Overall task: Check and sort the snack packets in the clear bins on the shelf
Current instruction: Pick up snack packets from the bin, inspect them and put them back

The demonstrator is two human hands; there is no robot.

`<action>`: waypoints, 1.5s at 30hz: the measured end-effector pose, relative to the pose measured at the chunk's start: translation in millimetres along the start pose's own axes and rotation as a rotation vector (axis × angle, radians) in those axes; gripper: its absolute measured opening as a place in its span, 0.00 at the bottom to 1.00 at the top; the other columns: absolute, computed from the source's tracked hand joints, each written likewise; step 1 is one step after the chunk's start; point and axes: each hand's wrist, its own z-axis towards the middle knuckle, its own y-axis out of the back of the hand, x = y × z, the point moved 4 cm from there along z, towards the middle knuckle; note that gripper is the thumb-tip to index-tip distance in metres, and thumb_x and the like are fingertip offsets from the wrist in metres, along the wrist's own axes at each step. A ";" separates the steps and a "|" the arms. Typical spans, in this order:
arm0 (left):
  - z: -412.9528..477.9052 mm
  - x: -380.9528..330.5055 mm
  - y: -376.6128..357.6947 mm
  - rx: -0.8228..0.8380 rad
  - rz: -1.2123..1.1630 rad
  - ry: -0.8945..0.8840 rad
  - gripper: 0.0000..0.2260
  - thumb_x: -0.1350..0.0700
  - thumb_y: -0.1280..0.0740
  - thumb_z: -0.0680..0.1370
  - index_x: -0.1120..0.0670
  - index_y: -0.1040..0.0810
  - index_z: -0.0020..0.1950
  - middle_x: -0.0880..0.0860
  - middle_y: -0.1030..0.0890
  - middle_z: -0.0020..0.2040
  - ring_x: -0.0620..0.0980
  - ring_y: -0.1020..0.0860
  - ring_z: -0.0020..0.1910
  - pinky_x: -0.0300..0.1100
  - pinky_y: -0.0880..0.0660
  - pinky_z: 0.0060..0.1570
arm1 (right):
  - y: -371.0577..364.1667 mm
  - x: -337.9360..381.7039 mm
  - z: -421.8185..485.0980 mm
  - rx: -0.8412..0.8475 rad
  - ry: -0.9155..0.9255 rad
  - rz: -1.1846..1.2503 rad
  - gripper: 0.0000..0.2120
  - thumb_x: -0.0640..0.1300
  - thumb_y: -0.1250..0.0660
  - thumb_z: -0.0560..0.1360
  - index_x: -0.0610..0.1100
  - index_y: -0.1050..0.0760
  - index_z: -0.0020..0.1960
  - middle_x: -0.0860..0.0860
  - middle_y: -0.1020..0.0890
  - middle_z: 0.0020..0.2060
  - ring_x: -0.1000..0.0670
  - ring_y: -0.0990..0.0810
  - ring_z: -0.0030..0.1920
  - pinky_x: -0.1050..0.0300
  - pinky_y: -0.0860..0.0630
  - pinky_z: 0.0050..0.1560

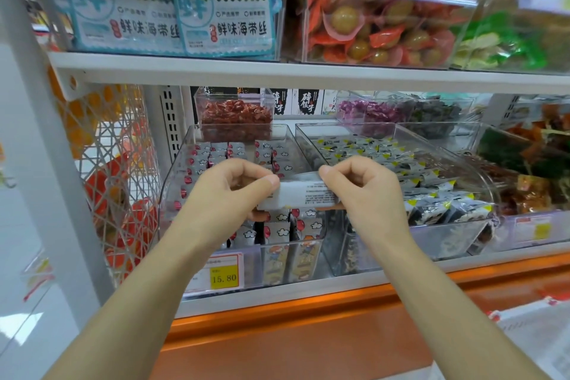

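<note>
Both hands hold one white snack packet with small printed text, back side up, above the left clear bin. My left hand pinches its left end and my right hand pinches its right end. The left clear bin holds rows of white packets with red dots and cloud marks. Beside it, the right clear bin is filled with grey and black packets with yellow corners.
A small clear box of red snacks stands behind the left bin. A yellow price tag reading 15.80 hangs on the bin front. The upper shelf carries seaweed packs and bins of orange and green packets. An orange ledge runs below.
</note>
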 end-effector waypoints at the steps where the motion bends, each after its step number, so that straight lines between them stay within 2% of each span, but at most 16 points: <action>1: 0.4 -0.2 0.7 -0.026 0.009 -0.002 0.04 0.53 0.32 0.74 0.52 0.19 0.43 0.48 0.17 0.40 0.49 0.18 0.36 0.45 0.19 0.40 | -0.8 1.9 -1.1 0.008 0.016 -0.012 0.12 0.44 0.31 0.74 0.43 0.24 0.33 0.45 0.20 0.33 0.43 0.21 0.39 0.41 0.22 0.42; 4: 0.9 -2.0 3.4 -0.077 0.030 -0.025 0.07 0.52 0.31 0.74 0.55 0.19 0.39 0.45 0.16 0.38 0.46 0.19 0.33 0.38 0.21 0.31 | -2.8 4.6 -2.8 0.026 0.027 -0.015 0.11 0.44 0.32 0.74 0.42 0.24 0.34 0.46 0.21 0.32 0.44 0.22 0.38 0.43 0.22 0.41; 13: 1.4 0.4 8.5 -0.146 0.108 -0.042 0.10 0.50 0.32 0.74 0.55 0.19 0.36 0.52 0.17 0.37 0.56 0.18 0.39 0.51 0.19 0.40 | -7.4 3.6 -4.4 0.043 0.013 0.008 0.10 0.44 0.31 0.73 0.42 0.23 0.35 0.45 0.19 0.34 0.44 0.19 0.40 0.40 0.21 0.42; 15: 0.8 0.7 5.7 -0.100 0.104 -0.046 0.09 0.49 0.33 0.75 0.53 0.19 0.40 0.54 0.17 0.41 0.54 0.18 0.40 0.49 0.19 0.42 | -6.6 1.5 -3.6 0.021 -0.003 0.018 0.10 0.44 0.31 0.74 0.42 0.23 0.34 0.45 0.19 0.34 0.43 0.19 0.40 0.40 0.20 0.41; 17: -1.2 -1.3 1.4 -0.011 0.143 -0.072 0.06 0.48 0.33 0.74 0.49 0.19 0.47 0.48 0.17 0.43 0.44 0.19 0.40 0.38 0.21 0.39 | -4.9 -2.1 -1.1 -0.005 -0.050 0.068 0.11 0.43 0.31 0.74 0.41 0.23 0.34 0.47 0.19 0.32 0.46 0.18 0.38 0.44 0.18 0.37; 21: -0.1 -2.1 0.0 0.041 0.356 -0.144 0.16 0.48 0.32 0.73 0.44 0.24 0.61 0.39 0.21 0.45 0.36 0.24 0.40 0.30 0.31 0.34 | -4.6 -8.6 2.7 0.066 -0.159 0.242 0.06 0.40 0.32 0.75 0.43 0.19 0.40 0.50 0.16 0.34 0.52 0.16 0.39 0.57 0.18 0.37; 22: 0.8 -1.7 1.5 0.026 0.363 -0.153 0.14 0.48 0.33 0.74 0.45 0.24 0.60 0.39 0.22 0.43 0.36 0.24 0.38 0.29 0.32 0.33 | -5.9 -9.1 2.6 0.114 -0.177 0.299 0.04 0.39 0.32 0.74 0.45 0.19 0.44 0.50 0.15 0.38 0.52 0.15 0.41 0.58 0.18 0.40; 26: 5.0 0.3 6.2 -0.035 0.309 -0.138 0.05 0.47 0.36 0.76 0.46 0.22 0.45 0.45 0.19 0.37 0.40 0.22 0.31 0.28 0.31 0.26 | -9.4 -11.3 4.2 0.231 -0.175 0.333 0.14 0.36 0.31 0.73 0.50 0.23 0.56 0.45 0.16 0.48 0.49 0.15 0.43 0.55 0.19 0.49; 28: 9.1 1.0 5.0 -0.063 0.381 -0.152 0.11 0.45 0.38 0.76 0.50 0.23 0.43 0.50 0.20 0.36 0.46 0.24 0.31 0.35 0.29 0.28 | -10.2 -6.6 8.4 0.232 -0.132 0.279 0.11 0.37 0.32 0.74 0.48 0.21 0.54 0.47 0.15 0.46 0.50 0.15 0.42 0.56 0.18 0.46; 31: 16.7 2.2 4.5 -0.121 0.601 -0.207 0.14 0.43 0.41 0.78 0.54 0.26 0.46 0.49 0.24 0.37 0.45 0.26 0.36 0.35 0.31 0.33 | -13.0 -0.5 24.3 0.151 -0.101 0.232 0.05 0.36 0.31 0.74 0.45 0.20 0.45 0.49 0.15 0.40 0.51 0.16 0.39 0.58 0.18 0.41; 34: 27.6 11.2 4.5 -0.076 0.899 -0.160 0.20 0.41 0.46 0.79 0.53 0.25 0.59 0.53 0.23 0.57 0.54 0.29 0.59 0.50 0.30 0.57 | -20.0 -2.1 54.4 0.021 -0.100 0.062 0.05 0.40 0.29 0.73 0.47 0.24 0.42 0.48 0.17 0.43 0.47 0.16 0.41 0.54 0.18 0.43; 35: 30.5 15.3 4.5 -0.041 0.979 -0.122 0.21 0.41 0.47 0.79 0.52 0.28 0.64 0.53 0.27 0.66 0.54 0.35 0.66 0.52 0.37 0.65 | -24.9 -3.0 65.6 -0.003 -0.087 -0.017 0.04 0.41 0.29 0.73 0.46 0.24 0.44 0.48 0.18 0.45 0.46 0.17 0.44 0.51 0.19 0.46; 37: 34.4 23.3 2.4 0.048 1.061 -0.077 0.23 0.41 0.50 0.80 0.49 0.34 0.71 0.49 0.38 0.75 0.49 0.47 0.74 0.53 0.50 0.70 | -37.8 -4.5 88.2 -0.015 -0.036 -0.185 0.09 0.44 0.30 0.74 0.41 0.24 0.51 0.49 0.20 0.48 0.46 0.19 0.49 0.52 0.22 0.54; 39: 37.2 30.2 -0.3 0.119 1.078 -0.065 0.23 0.41 0.52 0.80 0.47 0.37 0.72 0.47 0.43 0.76 0.47 0.51 0.75 0.54 0.55 0.71 | -55.1 -3.8 106.5 0.038 0.054 -0.360 0.15 0.46 0.31 0.74 0.39 0.25 0.57 0.47 0.21 0.52 0.49 0.23 0.52 0.64 0.30 0.54; 40: 38.4 33.1 -0.9 0.144 1.086 -0.059 0.23 0.41 0.53 0.80 0.47 0.37 0.73 0.47 0.44 0.77 0.47 0.52 0.75 0.54 0.56 0.71 | -64.8 -3.4 112.4 0.088 0.102 -0.431 0.16 0.46 0.32 0.75 0.39 0.25 0.59 0.46 0.21 0.54 0.49 0.24 0.54 0.65 0.32 0.52; 45: 41.4 39.4 -2.0 0.228 1.093 -0.035 0.24 0.42 0.54 0.80 0.48 0.40 0.74 0.47 0.44 0.77 0.47 0.53 0.76 0.56 0.57 0.72 | -108.5 -17.8 122.1 0.449 0.285 -0.661 0.10 0.44 0.32 0.74 0.40 0.25 0.53 0.47 0.23 0.48 0.49 0.25 0.48 0.59 0.31 0.46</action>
